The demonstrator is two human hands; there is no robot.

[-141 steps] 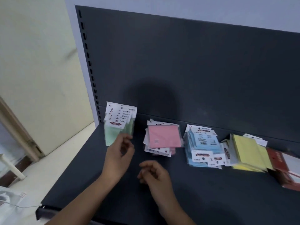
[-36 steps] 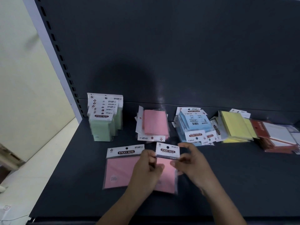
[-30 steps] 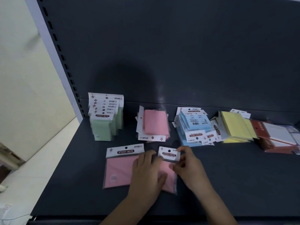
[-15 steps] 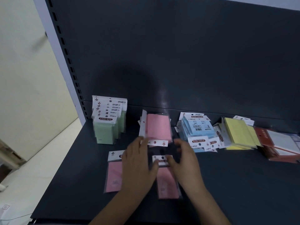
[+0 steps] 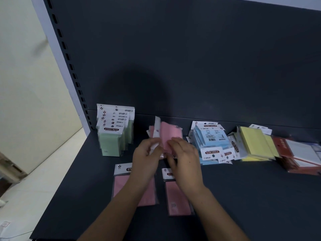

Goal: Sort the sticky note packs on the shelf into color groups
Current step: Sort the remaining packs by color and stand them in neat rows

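A pile of pink sticky note packs (image 5: pixel 171 134) lies at the back middle of the dark shelf (image 5: pixel 251 197). My left hand (image 5: pixel 145 162) and my right hand (image 5: pixel 186 162) both grip packs at the front of that pile, tilted up. Two more pink packs lie flat nearer me: a wide one (image 5: pixel 121 181) under my left forearm and a narrow one (image 5: pixel 175 200) under my right wrist. Green packs (image 5: pixel 112 136) stand upright at the left. Blue packs (image 5: pixel 210 141) and yellow packs (image 5: pixel 255 143) lie heaped to the right.
Red and white packs (image 5: pixel 300 153) lie at the far right edge. The shelf's dark back panel (image 5: pixel 191 66) rises behind everything, with a slotted upright post (image 5: pixel 69 63) on the left. Beyond the shelf's left edge are a cream wall and pale floor.
Both hands let go of the narrow pink pack, now flat on the shelf, and reached back to the pink pile, where they now hold packs. The view shifted slightly.
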